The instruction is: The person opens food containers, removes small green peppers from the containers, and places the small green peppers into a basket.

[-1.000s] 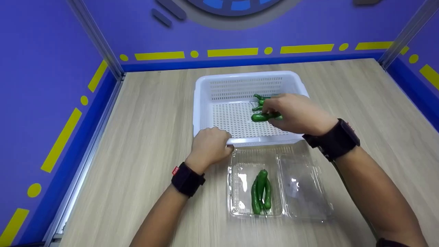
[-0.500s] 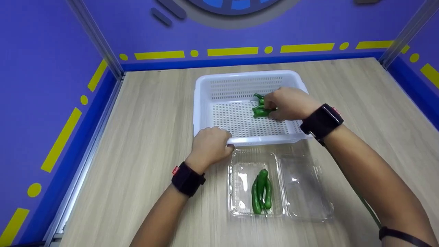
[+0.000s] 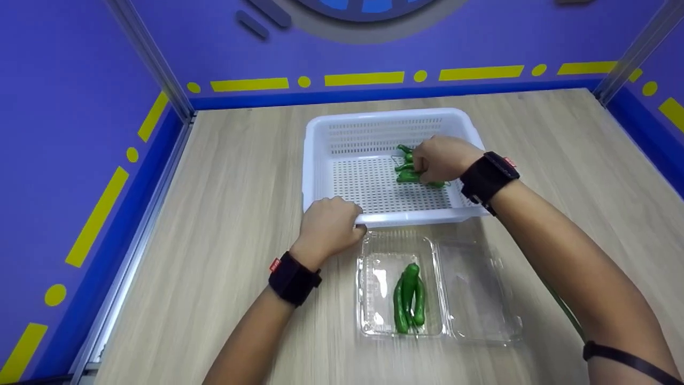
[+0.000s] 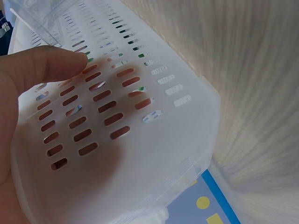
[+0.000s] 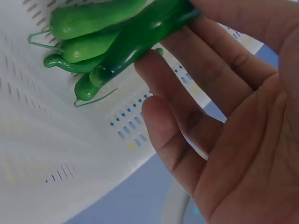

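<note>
My left hand (image 3: 330,227) grips the front rim of the white perforated plastic basket (image 3: 395,218), its thumb (image 4: 65,65) against the outside wall in the left wrist view. Inside the basket's right side, my right hand (image 3: 446,159) pinches a dark green chili pepper (image 5: 149,30) between thumb and fingers. That pepper lies against several other green chili peppers (image 5: 93,18), which the hand partly hides in the head view. In front of the basket sits an open clear plastic clamshell box (image 3: 368,299), with green chili peppers (image 3: 410,289) lying together in its left half.
The clamshell's clear lid (image 3: 478,299) lies flat to the right, under the right forearm's side. A light wood table (image 3: 240,176) carries everything. Blue walls (image 3: 256,59) with yellow marks enclose the back and sides.
My right hand has moved slightly away from me and down, bringing the chili pepper against the others in the basket. The left hand stays on the rim.
</note>
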### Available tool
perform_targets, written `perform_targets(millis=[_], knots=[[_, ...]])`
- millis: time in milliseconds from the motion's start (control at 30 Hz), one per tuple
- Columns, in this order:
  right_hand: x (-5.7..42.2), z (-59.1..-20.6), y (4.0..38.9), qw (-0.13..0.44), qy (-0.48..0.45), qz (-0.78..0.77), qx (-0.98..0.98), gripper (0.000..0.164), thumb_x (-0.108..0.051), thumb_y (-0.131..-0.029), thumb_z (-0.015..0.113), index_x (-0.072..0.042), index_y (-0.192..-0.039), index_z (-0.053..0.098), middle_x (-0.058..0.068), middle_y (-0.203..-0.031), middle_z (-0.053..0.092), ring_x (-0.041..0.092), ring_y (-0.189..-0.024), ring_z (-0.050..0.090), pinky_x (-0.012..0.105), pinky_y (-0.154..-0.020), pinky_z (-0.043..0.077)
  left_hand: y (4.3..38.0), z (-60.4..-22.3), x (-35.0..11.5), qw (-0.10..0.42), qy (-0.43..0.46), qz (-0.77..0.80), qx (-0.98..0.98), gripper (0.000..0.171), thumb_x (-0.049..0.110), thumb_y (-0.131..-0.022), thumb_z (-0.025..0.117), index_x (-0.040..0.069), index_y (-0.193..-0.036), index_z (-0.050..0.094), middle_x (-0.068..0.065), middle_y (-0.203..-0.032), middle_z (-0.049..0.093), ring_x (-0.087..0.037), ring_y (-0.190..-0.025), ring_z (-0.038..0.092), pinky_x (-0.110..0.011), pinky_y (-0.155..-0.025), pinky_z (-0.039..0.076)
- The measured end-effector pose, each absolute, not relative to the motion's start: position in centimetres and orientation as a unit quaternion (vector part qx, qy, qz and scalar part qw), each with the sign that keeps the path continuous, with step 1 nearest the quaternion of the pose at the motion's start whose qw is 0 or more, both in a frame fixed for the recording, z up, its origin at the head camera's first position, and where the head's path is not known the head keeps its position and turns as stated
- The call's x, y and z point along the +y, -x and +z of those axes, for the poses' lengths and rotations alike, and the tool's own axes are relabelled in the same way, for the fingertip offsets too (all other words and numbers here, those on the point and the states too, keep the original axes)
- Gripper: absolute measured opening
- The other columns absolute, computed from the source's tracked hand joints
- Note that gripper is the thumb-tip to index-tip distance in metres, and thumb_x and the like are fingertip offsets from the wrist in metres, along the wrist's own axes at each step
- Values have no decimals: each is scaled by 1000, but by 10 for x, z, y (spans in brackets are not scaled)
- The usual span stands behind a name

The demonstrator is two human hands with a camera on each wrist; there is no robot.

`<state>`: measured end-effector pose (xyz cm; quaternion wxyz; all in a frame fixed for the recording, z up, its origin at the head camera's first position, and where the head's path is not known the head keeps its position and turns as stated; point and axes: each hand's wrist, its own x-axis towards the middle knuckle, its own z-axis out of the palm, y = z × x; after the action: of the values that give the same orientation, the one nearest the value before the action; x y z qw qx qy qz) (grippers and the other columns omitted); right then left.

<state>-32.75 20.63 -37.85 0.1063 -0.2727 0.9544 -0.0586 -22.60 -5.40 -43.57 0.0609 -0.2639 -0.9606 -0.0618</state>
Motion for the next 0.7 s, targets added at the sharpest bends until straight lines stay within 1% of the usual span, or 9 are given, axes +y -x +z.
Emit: perform_targets(millis=[133, 267, 500, 600, 700], knots=[[206, -382, 330, 113, 268, -52, 955, 10, -7, -77, 80, -8, -80, 71, 1, -72, 60, 20, -70, 54, 31, -63, 40, 227, -435, -54, 55, 261, -61, -962, 34, 32, -88, 68, 20, -61, 51, 9, -54, 36, -11, -52, 39, -29, -46, 37], [205, -388, 333, 121, 259, -40, 958, 11, -8, -76, 80, -8, -84, 73, 2, -79, 65, 20, -73, 57, 32, -67, 44, 227, -436, -54, 51, 260, -59, -962, 35, 33, -88, 68, 20, -61, 50, 9, -54, 38, -11, -52, 40, -30, -47, 39], [204, -398, 337, 146, 256, -28, 955, 12, -8, -76, 81, -9, -77, 69, 1, -74, 60, 19, -70, 54, 30, -64, 42, 227, -436, -53, 56, 264, -57, -961, 34, 33, -87, 68, 19, -61, 53, 7, -56, 42, -13, -53, 44, -33, -48, 44], [203, -401, 340, 154, 258, -17, 954, 11, -9, -76, 81, -9, -77, 70, 0, -75, 61, 19, -71, 54, 30, -65, 43, 226, -436, -54, 57, 263, -58, -961, 34, 33, -87, 68, 19, -61, 51, 8, -55, 39, -12, -52, 42, -33, -48, 43], [201, -404, 343, 171, 250, -9, 953, 15, -9, -76, 81, -9, -73, 66, 0, -72, 58, 19, -69, 51, 30, -63, 40, 226, -436, -53, 57, 263, -64, -961, 36, 31, -86, 68, 20, -60, 46, 8, -55, 35, -12, -53, 40, -33, -47, 42]])
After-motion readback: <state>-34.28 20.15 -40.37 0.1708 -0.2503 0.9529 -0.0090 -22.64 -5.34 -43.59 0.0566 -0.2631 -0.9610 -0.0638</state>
